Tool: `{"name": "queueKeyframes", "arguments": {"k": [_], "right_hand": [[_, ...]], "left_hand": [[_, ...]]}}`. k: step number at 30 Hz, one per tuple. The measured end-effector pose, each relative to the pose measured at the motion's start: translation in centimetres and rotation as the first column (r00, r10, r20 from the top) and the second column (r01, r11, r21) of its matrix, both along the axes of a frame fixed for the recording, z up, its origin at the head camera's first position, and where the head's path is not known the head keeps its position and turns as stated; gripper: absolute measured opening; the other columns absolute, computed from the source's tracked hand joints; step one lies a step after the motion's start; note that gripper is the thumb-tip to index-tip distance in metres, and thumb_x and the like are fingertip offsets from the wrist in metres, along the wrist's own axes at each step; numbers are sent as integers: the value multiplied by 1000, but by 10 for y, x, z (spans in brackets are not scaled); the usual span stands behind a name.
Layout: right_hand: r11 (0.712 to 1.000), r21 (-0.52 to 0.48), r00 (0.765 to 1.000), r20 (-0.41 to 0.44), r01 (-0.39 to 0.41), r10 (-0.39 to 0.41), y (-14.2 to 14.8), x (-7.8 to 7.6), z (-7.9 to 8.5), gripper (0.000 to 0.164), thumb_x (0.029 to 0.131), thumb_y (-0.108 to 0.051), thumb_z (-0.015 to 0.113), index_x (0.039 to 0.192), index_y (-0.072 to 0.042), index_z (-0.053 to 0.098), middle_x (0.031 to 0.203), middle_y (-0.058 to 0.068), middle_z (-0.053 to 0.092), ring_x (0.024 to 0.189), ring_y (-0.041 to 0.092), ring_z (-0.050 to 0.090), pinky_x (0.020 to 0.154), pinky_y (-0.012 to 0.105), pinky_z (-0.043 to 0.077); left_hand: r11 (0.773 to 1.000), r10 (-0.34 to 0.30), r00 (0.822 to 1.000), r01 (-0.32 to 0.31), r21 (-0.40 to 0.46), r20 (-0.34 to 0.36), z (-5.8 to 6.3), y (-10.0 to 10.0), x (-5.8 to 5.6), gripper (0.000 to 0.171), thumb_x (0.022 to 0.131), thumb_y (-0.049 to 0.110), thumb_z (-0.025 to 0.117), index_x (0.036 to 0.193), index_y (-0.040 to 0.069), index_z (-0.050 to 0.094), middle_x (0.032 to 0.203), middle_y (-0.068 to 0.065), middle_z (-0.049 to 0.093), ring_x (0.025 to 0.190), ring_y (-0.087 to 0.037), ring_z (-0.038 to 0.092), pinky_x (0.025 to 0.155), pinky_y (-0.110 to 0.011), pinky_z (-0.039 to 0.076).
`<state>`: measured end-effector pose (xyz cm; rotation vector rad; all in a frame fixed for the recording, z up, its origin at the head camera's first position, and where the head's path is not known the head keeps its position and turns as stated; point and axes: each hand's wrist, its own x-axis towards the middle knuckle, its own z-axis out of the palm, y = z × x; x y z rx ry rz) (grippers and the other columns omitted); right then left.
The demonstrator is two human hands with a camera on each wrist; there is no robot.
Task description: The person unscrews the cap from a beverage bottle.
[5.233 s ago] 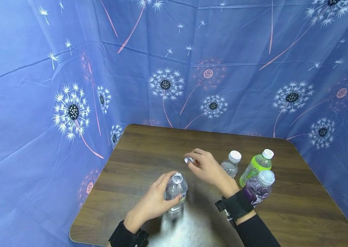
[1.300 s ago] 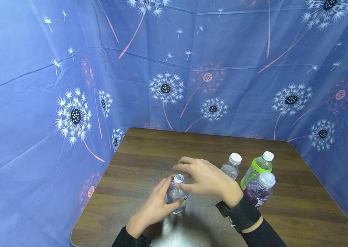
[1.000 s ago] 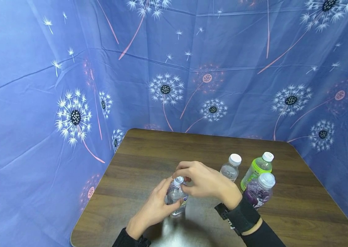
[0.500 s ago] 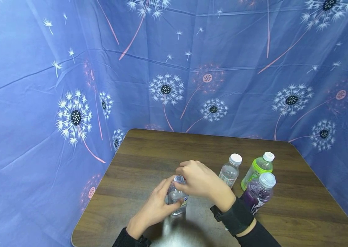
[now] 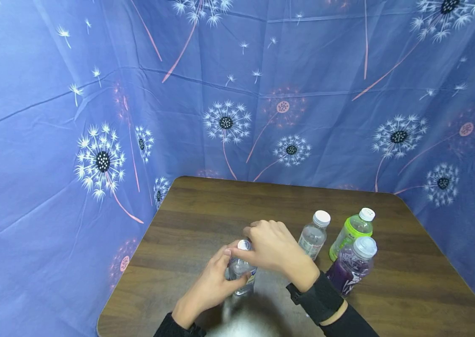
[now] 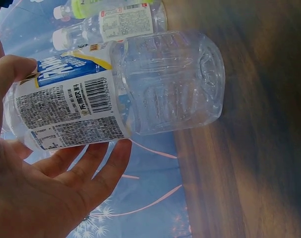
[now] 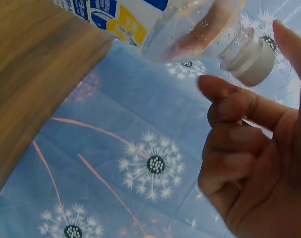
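Observation:
An empty-looking clear plastic bottle (image 5: 239, 267) stands upright on the table, with a white cap (image 7: 259, 62) on its neck. My left hand (image 5: 207, 286) grips the bottle's upper body, fingers on one side and thumb on the other. In the left wrist view its blue, white and yellow label (image 6: 73, 96) faces me. My right hand (image 5: 277, 250) is at the cap. The right wrist view has thumb and index finger spread to either side of the cap, seemingly apart from it, with the other fingers curled below.
Right of my hands stand three capped bottles: a clear one (image 5: 313, 238), a green-labelled one (image 5: 350, 231) and a purple one (image 5: 352, 267). The brown wooden table (image 5: 204, 206) has a blue dandelion-print cloth (image 5: 178, 121) behind it and at its sides.
Earlier the bottle was uncapped and my right hand held the cap off to the right. The cap then went onto the neck. Lately my right hand turned at it, thumb moving left.

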<state>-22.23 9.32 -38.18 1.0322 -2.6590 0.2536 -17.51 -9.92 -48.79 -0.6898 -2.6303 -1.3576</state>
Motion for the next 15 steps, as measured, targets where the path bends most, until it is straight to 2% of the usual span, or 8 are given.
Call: {"name": "queueKeyframes", "arguments": {"k": [3, 4, 7, 11, 15], "right_hand": [[993, -42, 992, 58, -109, 111, 7, -1, 3, 40, 92, -64, 69, 100, -24, 74, 90, -13, 60, 61, 1, 50, 53, 21, 42], [987, -53, 985, 77, -152, 156, 9, -1, 5, 38, 93, -59, 72, 110, -25, 74, 98, -13, 61, 65, 1, 53, 57, 20, 45], [966, -62, 958, 124, -253, 259, 14, -2, 11, 36, 92, -41, 76, 126, -27, 72, 118, -11, 63, 80, 4, 62, 69, 22, 52], [952, -35, 943, 128, -305, 307, 15, -2, 16, 39, 85, -23, 78, 124, -27, 75, 123, -10, 64, 87, 6, 63, 73, 23, 54], [939, -41, 931, 122, -341, 344, 14, -2, 16, 32, 83, -15, 77, 114, -22, 78, 112, -9, 66, 84, 4, 62, 72, 21, 53]], "left_hand": [[1000, -14, 1000, 14, 3, -1, -1, -1, 0, 73, 95, 37, 77, 157, 35, 38, 142, 5, 55, 121, -16, 62, 97, -37, 58], [1000, -19, 1000, 19, 3, -3, -1, -1, 0, 71, 96, 37, 77, 155, 36, 38, 140, 7, 55, 119, -15, 62, 95, -35, 58], [999, -28, 1000, 28, 17, 4, -2, -1, 0, 69, 96, 37, 76, 154, 34, 39, 138, 9, 54, 116, -15, 63, 93, -33, 59], [999, -31, 999, 30, 40, 9, -1, -1, -1, 68, 95, 32, 77, 153, 31, 42, 137, 7, 55, 115, -16, 64, 91, -30, 59], [998, -31, 999, 30, 47, 19, -1, -1, 0, 68, 95, 31, 77, 153, 30, 43, 135, 7, 55, 114, -15, 64, 89, -28, 59]]}}
